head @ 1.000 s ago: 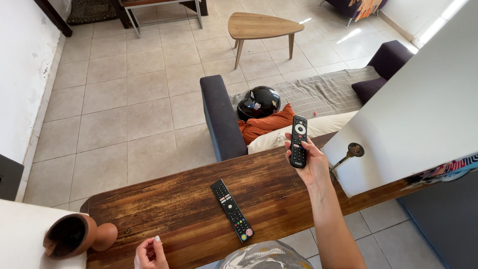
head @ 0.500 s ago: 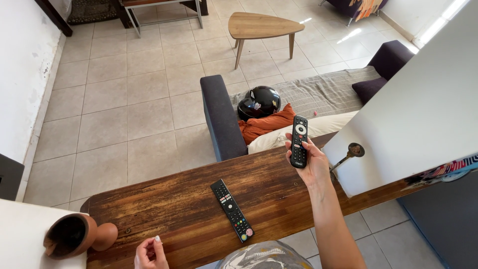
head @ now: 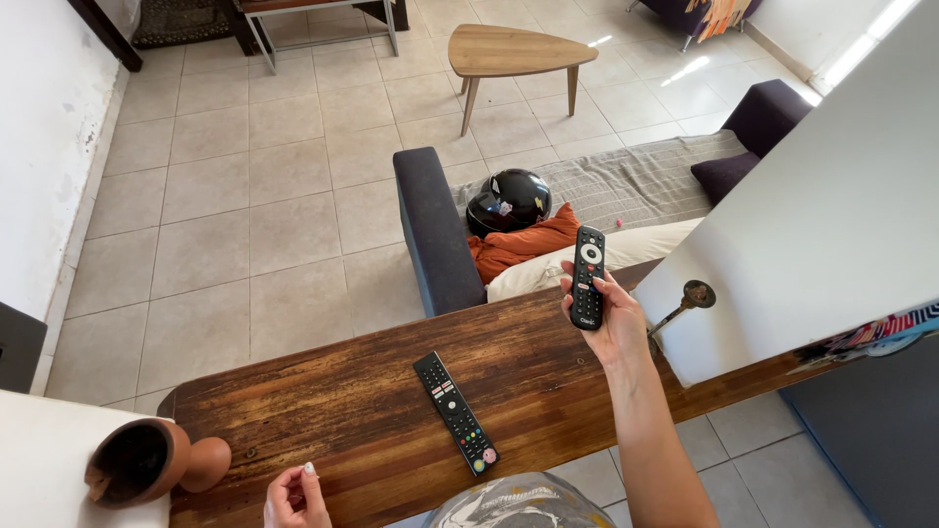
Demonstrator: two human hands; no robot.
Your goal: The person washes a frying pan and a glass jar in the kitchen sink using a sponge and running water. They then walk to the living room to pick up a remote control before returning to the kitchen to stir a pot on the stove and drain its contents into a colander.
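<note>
My right hand holds a short black remote upright above the far edge of a dark wooden counter, thumb on its lower buttons. A longer black remote with coloured buttons lies flat on the counter, to the left of that hand. My left hand rests at the counter's near edge with its fingers curled and nothing in it.
A brown clay pot lies on its side at the counter's left end. Beyond the counter stands a sofa with a black helmet and an orange cloth. A small wooden table stands on the tiled floor.
</note>
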